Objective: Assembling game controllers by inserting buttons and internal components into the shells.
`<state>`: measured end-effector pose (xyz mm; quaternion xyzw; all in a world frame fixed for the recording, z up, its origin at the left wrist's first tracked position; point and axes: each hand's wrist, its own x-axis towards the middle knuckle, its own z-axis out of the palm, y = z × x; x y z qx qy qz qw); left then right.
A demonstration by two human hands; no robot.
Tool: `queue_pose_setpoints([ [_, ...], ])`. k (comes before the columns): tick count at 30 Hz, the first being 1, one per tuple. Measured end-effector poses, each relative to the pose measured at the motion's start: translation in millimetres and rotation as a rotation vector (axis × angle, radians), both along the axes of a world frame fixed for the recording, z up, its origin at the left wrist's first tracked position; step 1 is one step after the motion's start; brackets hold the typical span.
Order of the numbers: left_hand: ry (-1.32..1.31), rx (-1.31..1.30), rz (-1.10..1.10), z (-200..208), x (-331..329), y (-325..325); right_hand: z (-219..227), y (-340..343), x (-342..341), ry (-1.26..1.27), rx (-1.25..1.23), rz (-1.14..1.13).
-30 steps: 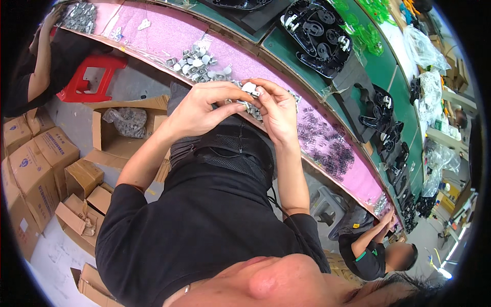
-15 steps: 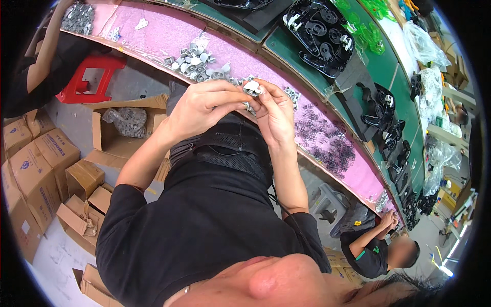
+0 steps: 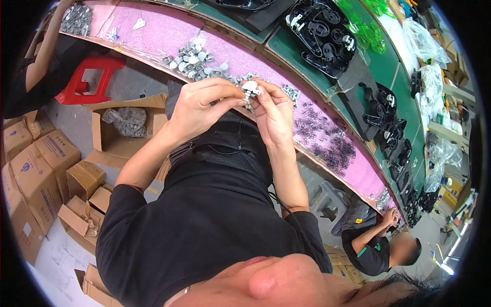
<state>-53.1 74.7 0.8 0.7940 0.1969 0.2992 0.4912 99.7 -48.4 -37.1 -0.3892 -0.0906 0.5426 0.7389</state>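
Note:
My right hand (image 3: 274,113) grips a small grey-white plastic part (image 3: 250,86) between thumb and fingers, over the near edge of the bench. From the left, my left hand (image 3: 202,105) comes close to it, thumb and forefinger pinched on a small light ribbed piece (image 3: 247,96) just under the part. Whether the two pieces touch is too small to tell. A heap of similar grey-white parts (image 3: 192,60) lies beyond my left hand on the pink bench top (image 3: 153,31). To the right of my right hand, many small dark springs (image 3: 332,146) are spread out.
Black glossy housings (image 3: 325,38) lie on the green surface (image 3: 286,53) behind, near translucent green parts (image 3: 371,33). Open cartons (image 3: 99,135) and a red stool (image 3: 92,77) stand left. One co-worker (image 3: 371,250) sits at right; another's arm (image 3: 48,48) shows far left.
My left fingertips have shifted slightly, and the small ribbed piece under the plastic part now shows. The part has tilted a little in my right hand.

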Motion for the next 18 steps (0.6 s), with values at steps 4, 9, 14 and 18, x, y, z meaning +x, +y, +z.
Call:
queue_pose_setpoints([
  [4, 0.007, -0.084, -0.011, 2.2, 0.0, 1.6, -0.5, 0.8, -2.7, -0.074, -0.004, -0.035],
  [9, 0.0, -0.11, -0.04, 2.1, 3.0, 4.9, 1.0, -1.6, -1.3, -0.001, 0.0, -0.029],
  [14, -0.017, -0.035, -0.049, -3.3, 4.5, 6.0, -0.6, -3.4, 3.4, -0.034, 0.014, -0.021],
  [18, 0.019, -0.214, -0.06, -4.1, 3.8, 6.4, -4.2, -2.8, 2.5, -0.075, 0.007, -0.019],
])
